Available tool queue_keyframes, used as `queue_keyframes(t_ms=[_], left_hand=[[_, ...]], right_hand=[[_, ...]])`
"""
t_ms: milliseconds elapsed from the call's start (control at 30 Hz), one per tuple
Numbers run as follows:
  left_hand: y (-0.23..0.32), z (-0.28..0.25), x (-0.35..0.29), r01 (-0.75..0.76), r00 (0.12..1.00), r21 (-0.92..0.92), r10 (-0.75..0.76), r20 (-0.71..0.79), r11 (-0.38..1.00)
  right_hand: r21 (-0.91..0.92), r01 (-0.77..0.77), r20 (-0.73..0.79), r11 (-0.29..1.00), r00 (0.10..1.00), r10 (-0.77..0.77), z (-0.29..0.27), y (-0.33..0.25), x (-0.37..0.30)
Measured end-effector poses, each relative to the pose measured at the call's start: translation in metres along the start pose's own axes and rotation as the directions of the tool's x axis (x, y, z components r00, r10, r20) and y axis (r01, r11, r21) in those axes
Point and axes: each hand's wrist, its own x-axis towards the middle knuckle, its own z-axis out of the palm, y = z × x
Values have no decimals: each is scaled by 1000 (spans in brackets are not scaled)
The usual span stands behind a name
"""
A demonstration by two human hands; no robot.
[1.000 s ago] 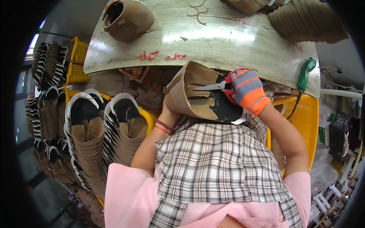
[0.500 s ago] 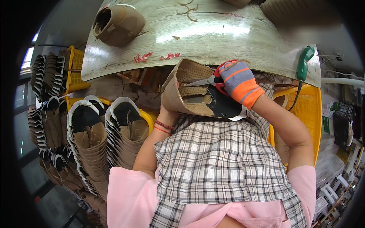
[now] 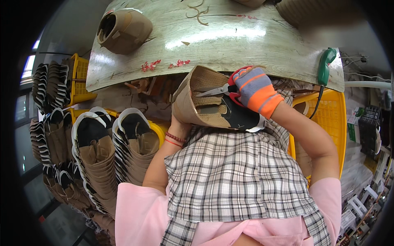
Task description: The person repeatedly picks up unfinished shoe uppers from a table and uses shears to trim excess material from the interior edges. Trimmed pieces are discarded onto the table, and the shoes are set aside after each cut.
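Observation:
A tan shoe upper (image 3: 182, 107) with a ribbed lining, a black inner part and a white edge is held just in front of the table edge. My left hand (image 3: 179, 126) supports it from the left and underneath; most of its fingers are hidden behind the material. In an orange and grey striped glove, my right hand (image 3: 259, 91) grips the red handles of a pair of scissors (image 3: 218, 90). Their blades reach into the upper's opening, close over the lining, and look slightly parted. A thin tan strip lies over the gloved fingers.
Another tan upper (image 3: 125, 32) sits on the table (image 3: 213, 49), among small offcuts. A green handheld tool (image 3: 326, 66) with a cord hangs at its right edge. Nested stacks of uppers (image 3: 98, 164) stand left, near yellow baskets (image 3: 82, 80). Another yellow basket (image 3: 328, 119) is right.
The view has shifted slightly. Both hands still hold the upper and scissors in nearly the same place, while the flaps inside the opening sit a little differently around the blades.

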Motion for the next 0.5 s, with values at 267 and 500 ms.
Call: queue_keyframes(t_ms=[267,500], left_hand=[[-1,-4,-1,-47,997,-3,46,-64,999],[0,-4,3,-2,996,0,2,-87,1000]], right_hand=[[90,-243,24,966,970,242,-6,23,-36],[-50,-212,30,976,976,214,4,26,-69]])
